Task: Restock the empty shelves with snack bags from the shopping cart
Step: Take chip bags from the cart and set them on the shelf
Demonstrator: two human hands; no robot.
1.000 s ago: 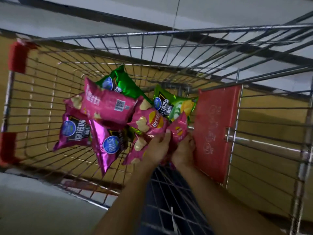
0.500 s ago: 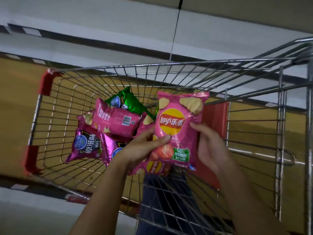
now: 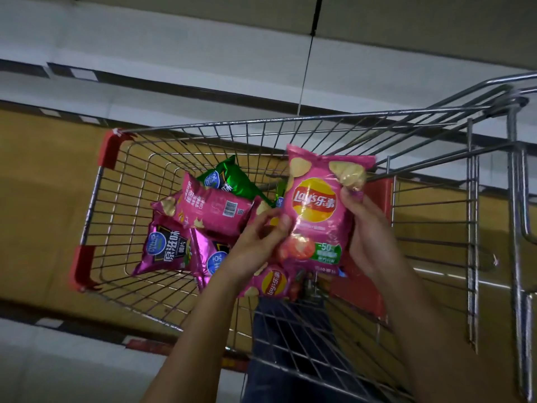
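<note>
Both my hands hold a pink Lay's chip bag (image 3: 316,207) upright above the wire shopping cart (image 3: 203,132). My left hand (image 3: 258,242) pinches its left edge and my right hand (image 3: 366,237) grips its right side. In the cart basket lie several more snack bags: a pink bag with a barcode (image 3: 215,207), a green bag (image 3: 226,181), two purple bags (image 3: 168,248), and another pink Lay's bag (image 3: 270,282) under my left hand.
Red corner guards (image 3: 110,149) mark the cart's far corners and a red child-seat flap (image 3: 377,196) stands behind the held bag. White shelf boards (image 3: 145,33) run across the top of the view. Yellow flooring (image 3: 37,199) shows beside the cart.
A second ago both hands were down among the bags in the cart. They have lifted one pink Lay's bag up and turned it upright, and the view has tilted upward.
</note>
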